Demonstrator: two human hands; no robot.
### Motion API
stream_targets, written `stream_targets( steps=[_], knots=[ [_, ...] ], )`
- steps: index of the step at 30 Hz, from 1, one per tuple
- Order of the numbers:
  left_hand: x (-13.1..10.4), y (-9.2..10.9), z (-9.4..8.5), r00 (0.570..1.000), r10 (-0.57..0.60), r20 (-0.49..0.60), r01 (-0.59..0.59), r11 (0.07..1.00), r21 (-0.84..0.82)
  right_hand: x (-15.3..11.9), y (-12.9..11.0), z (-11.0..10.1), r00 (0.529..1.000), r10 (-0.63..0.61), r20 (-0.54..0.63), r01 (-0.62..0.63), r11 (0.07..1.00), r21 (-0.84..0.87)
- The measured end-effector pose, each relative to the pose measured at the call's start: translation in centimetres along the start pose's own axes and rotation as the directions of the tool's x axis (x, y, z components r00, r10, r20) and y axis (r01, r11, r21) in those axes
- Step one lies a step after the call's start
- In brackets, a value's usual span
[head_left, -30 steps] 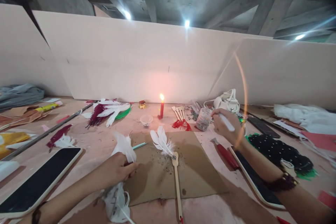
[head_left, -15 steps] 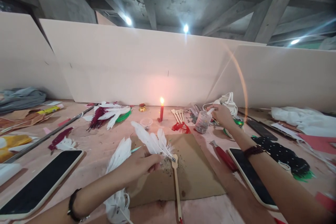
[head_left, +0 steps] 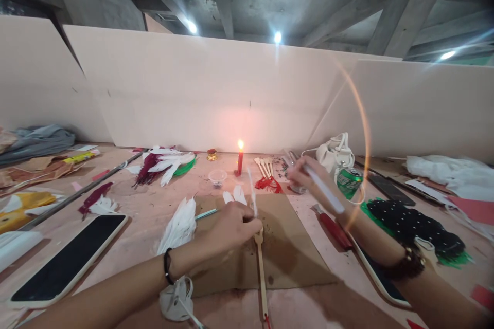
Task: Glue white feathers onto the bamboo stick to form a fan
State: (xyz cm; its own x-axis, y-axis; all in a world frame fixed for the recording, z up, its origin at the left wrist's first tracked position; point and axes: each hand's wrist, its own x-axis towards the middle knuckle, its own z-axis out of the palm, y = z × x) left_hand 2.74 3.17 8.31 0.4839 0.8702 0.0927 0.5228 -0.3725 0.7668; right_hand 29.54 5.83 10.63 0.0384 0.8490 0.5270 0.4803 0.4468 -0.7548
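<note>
My left hand point(head_left: 237, 223) is closed in a pinch around a white feather point(head_left: 251, 190), which stands nearly upright and edge-on. Below its fingertips lies a slim wooden stick point(head_left: 261, 267) with a shaped head and a red tip, on a piece of cardboard point(head_left: 297, 262). My right hand point(head_left: 306, 172), blurred, grips a white stick like a glue stick point(head_left: 326, 193), which slants down to the right across the wrist. That hand hides much of a clear jar point(head_left: 296, 188). Between the hands, farther back, a red candle point(head_left: 240, 162) burns.
White feathers point(head_left: 179, 229) lie left of the cardboard. Phones point(head_left: 71, 257) flank the work area. A red-handled tool point(head_left: 332, 229), a green can point(head_left: 349, 181) and black dotted fabric point(head_left: 417, 226) are to the right. Tasselled wooden sticks point(head_left: 265, 167) lie behind. A white panel point(head_left: 185, 97) closes the back.
My left hand has moved right and slightly up, and the feather has turned upright. My right hand has shifted slightly left, and its white stick now slants down to the right.
</note>
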Motion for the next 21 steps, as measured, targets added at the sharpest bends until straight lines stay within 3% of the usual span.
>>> stream_targets(
  steps=[1,3,6,8,11,14,18,21],
  knots=[
    [0.1,0.2,0.4,0.999,0.020,-0.034,-0.019,0.999,0.048,-1.3,-1.6,1.1,0.995,-0.017,0.102,0.011,0.998,0.055],
    [0.2,0.7,0.9,0.997,0.058,-0.056,-0.051,0.992,0.119,-3.5,-4.2,3.0,0.981,-0.055,0.184,0.041,0.996,0.077],
    [-0.2,1.6,0.9,0.993,0.112,-0.033,-0.102,0.972,0.213,-5.0,-6.0,4.4,0.989,-0.095,0.115,0.102,0.993,-0.052],
    [-0.8,2.0,0.6,0.989,0.139,-0.055,-0.121,0.962,0.243,-4.8,-5.9,4.3,0.993,-0.103,0.063,0.107,0.993,-0.056],
    [-1.6,2.0,0.3,0.983,0.145,-0.108,-0.126,0.977,0.172,-3.8,-4.9,3.7,0.991,-0.056,0.118,0.043,0.993,0.109],
    [-1.9,1.2,0.8,0.994,0.112,-0.002,-0.112,0.994,0.011,-3.0,-4.1,3.6,0.973,-0.018,0.229,-0.038,0.971,0.237],
    [-1.6,-0.5,2.0,0.997,0.028,0.067,-0.014,0.978,-0.209,-2.1,-3.4,4.6,0.966,-0.035,0.256,-0.025,0.974,0.225],
    [-2.2,-1.8,2.7,0.996,-0.015,0.089,0.028,0.989,-0.146,-1.1,-2.3,5.7,0.963,-0.045,0.264,-0.028,0.964,0.265]
  ],
)
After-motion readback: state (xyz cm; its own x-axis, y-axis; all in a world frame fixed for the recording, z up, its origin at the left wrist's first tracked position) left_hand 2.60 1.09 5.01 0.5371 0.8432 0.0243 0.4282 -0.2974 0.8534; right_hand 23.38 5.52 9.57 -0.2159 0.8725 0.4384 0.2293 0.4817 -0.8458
